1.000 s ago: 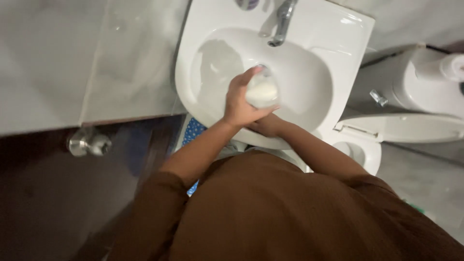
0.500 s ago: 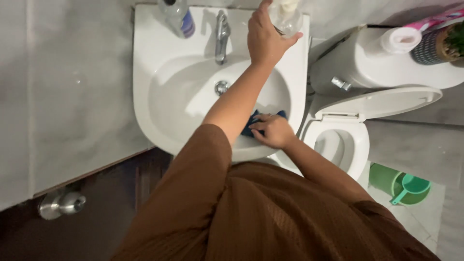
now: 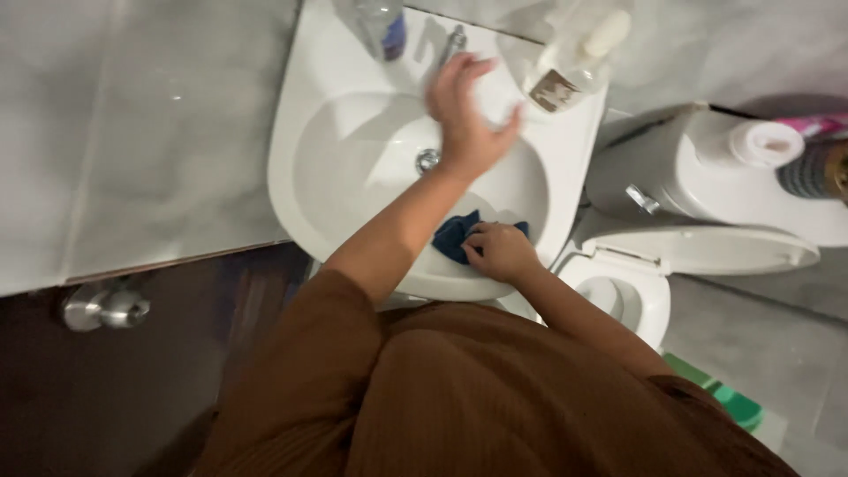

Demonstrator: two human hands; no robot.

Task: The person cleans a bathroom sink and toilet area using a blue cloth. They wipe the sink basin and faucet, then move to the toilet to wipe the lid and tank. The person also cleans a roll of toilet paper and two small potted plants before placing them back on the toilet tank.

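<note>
At the far left, low down, a metal door knob (image 3: 106,306) sticks out from a dark door, with pale grey wall tiles (image 3: 141,124) above it. Next comes the white sink (image 3: 309,132), seen from above, with a drain (image 3: 427,160) in the middle of its bowl. On the sink's back ledge stands a clear bottle with a blue label (image 3: 385,25), and just right of it the tap (image 3: 452,41). The left hand (image 3: 470,115) reaches across the bowl and hovers over the back of the sink near the tap, fingers spread wide and holding nothing; it is blurred. Nearer the body, the right hand (image 3: 500,251) presses on a dark blue cloth (image 3: 455,235) lying on the inner front wall of the sink, fingers curled down onto the cloth so that it is pinned under the fingertips. Right of the left hand, a soap bottle with a pump top (image 3: 574,57) stands on the sink's back corner, near the open fingers but apart from them. Further right is a white toilet (image 3: 698,230) with its lid up, a roll of toilet paper (image 3: 765,143) resting on the tank. A green item (image 3: 724,397) lies on the floor at the lower right. The person wears a brown top (image 3: 459,397).
</note>
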